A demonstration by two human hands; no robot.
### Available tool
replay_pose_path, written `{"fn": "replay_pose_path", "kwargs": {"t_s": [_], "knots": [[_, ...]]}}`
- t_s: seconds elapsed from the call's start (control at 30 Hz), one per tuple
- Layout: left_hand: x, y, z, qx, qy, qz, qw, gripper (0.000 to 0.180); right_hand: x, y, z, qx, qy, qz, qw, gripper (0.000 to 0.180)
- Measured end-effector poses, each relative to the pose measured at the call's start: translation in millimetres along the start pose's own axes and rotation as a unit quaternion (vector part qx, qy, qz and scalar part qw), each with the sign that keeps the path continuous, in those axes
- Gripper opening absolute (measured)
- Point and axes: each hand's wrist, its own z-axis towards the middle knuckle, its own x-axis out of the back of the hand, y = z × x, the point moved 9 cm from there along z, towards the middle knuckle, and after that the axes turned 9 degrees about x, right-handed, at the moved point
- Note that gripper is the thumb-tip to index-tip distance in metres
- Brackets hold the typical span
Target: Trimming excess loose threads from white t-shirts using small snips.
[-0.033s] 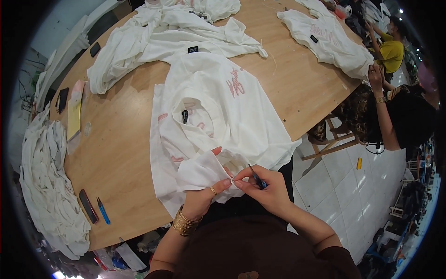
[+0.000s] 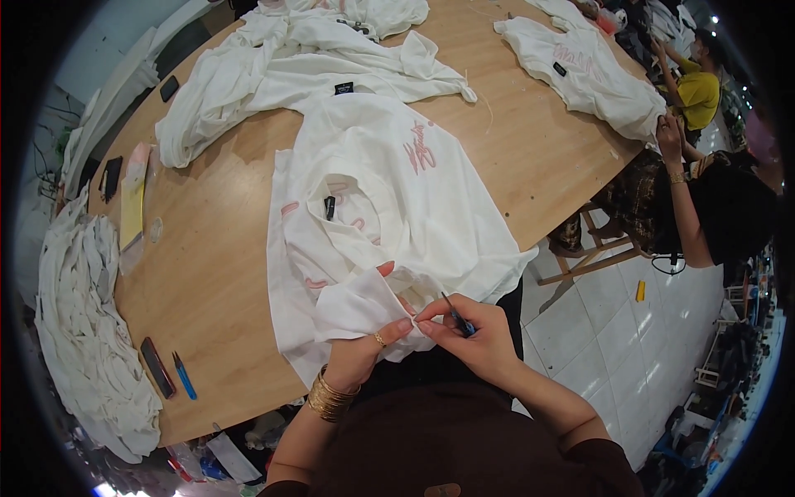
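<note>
A white shirt [image 2: 464,207] with pink lettering lies at the table's near edge, its round neck opening facing up and a black label inside. My left hand [image 2: 364,352], with rings and gold bangles on the wrist, is closed on a folded edge of this shirt. Thumb and fingers of my right hand [image 2: 476,335] pinch the same edge, right beside the left fingertips. Thread snips [image 2: 460,319], blue and dark with a pointed tip, are tucked in the right hand, pointing up and away from the cloth. What lies between the fingertips is too small to make out.
More white shirts [image 2: 273,74] are heaped farther back, and a white pile [image 2: 79,315] lines the left edge. Blue tweezers [image 2: 185,377] and a dark phone [image 2: 157,367] lie at the near left. On the right, a seated co-worker [image 2: 712,199] handles another white shirt [image 2: 580,74].
</note>
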Motion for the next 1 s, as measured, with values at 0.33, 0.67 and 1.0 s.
{"fn": "replay_pose_path", "kwargs": {"t_s": [0.33, 0.67, 1.0], "knots": [[2, 4, -2, -0.01, 0.029, 0.038, 0.999, 0.074, 0, -23, 0, 0.159, 0.007, -0.138, 0.978, 0.025], [1, 7, -5, -0.058, 0.029, 0.051, 0.997, 0.062, 0, -33, 0, 0.2, 0.007, -0.181, 0.963, 0.02], [2, 5, -4, -0.061, 0.035, 0.091, 0.993, 0.067, 5, -20, 5, 0.106, -0.024, -0.14, 0.984, 0.017]]}}
